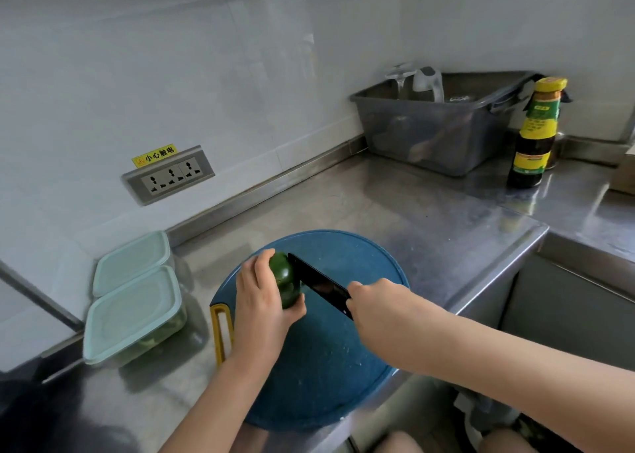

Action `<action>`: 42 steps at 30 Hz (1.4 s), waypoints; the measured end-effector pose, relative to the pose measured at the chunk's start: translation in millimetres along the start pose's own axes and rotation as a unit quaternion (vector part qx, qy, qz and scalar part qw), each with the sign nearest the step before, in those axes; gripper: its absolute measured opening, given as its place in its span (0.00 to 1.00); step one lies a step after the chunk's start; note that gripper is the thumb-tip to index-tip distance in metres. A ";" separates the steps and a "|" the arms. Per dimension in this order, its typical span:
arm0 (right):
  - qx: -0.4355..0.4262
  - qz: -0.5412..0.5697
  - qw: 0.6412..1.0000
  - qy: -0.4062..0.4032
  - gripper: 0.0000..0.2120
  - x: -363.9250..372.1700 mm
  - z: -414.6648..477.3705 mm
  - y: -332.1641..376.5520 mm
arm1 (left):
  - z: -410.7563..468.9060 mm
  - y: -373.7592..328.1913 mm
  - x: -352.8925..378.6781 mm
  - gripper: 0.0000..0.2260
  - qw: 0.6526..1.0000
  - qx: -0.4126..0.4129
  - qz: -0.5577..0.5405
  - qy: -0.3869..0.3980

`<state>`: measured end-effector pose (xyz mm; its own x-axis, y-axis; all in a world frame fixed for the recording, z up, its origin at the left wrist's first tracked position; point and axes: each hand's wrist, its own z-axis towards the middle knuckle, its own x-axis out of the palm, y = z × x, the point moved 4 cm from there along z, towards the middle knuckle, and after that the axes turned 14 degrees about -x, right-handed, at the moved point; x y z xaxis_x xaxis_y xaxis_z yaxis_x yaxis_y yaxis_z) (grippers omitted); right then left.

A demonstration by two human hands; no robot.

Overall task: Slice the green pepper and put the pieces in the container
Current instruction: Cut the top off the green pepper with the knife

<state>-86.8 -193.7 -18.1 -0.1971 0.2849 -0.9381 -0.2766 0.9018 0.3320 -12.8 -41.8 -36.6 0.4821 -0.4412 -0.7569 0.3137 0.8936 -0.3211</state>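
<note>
Left hand (263, 296) is clamped over the green pepper (284, 278), pinning it on the round blue cutting board (323, 366). Right hand (372, 301) grips the handle of a dark knife (318, 282), blade angled up and away, its edge right against the pepper's right side. The board sits on the steel table (395, 205), its yellow handle (220, 335) poking out to the left. Further left, two lidded containers (134, 311) stand side by side near the wall, something green showing in the nearer one. At the back, a grey tub (436, 129) and a dark sauce bottle (534, 136). A socket strip (170, 176) is on the wall.
</note>
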 end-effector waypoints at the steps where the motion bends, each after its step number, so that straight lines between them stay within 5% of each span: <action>1: 0.007 0.007 1.000 -0.007 0.06 0.1 -1.6 2.8 | -0.6 0.2 -0.6 0.37 1.000 -0.003 0.000 0.001; 10: 0.038 0.023 0.999 0.002 0.05 9.4 11.1 16.6 | -1.9 12.7 -3.8 0.37 0.997 -0.041 -0.062 0.020; 18: 0.050 0.058 0.997 0.021 0.09 -14.4 24.8 -26.1 | 14.8 57.4 -17.4 0.33 0.931 -0.169 -0.281 0.163; 25: 0.025 0.105 0.989 -0.100 0.16 -23.1 -2.8 -9.6 | 17.1 57.9 -18.1 0.35 0.948 -0.153 -0.224 0.168; 42: 0.051 0.102 0.992 -0.057 0.17 1.1 -14.2 25.5 | -3.3 16.1 -11.6 0.36 0.996 0.007 -0.068 0.049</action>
<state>-107.5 -175.1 -9.3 -0.1308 0.4941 -0.8595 -0.1448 0.8481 0.5096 -16.0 -22.0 -34.8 0.3514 -0.5481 -0.7591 0.3823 0.8241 -0.4180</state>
